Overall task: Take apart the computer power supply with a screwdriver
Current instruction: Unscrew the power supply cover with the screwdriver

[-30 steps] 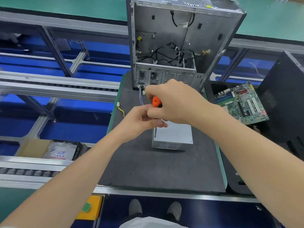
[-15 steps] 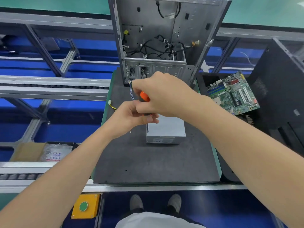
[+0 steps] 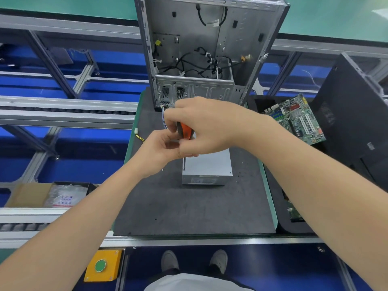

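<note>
The silver power supply lies flat on the dark mat. My right hand grips the orange and black handle of the screwdriver, which stands upright. Its shaft runs down to the power supply's top left edge. My left hand pinches the shaft just under the handle. The two hands hide the far part of the power supply.
An open grey computer case with loose cables stands right behind the power supply. A green motherboard and a black panel sit to the right. A yellow cable with a white plug hangs off the mat's left edge. Roller rails run on the left.
The view has shifted a little. Both hands keep the same hold on the screwdriver over the power supply's left edge.
</note>
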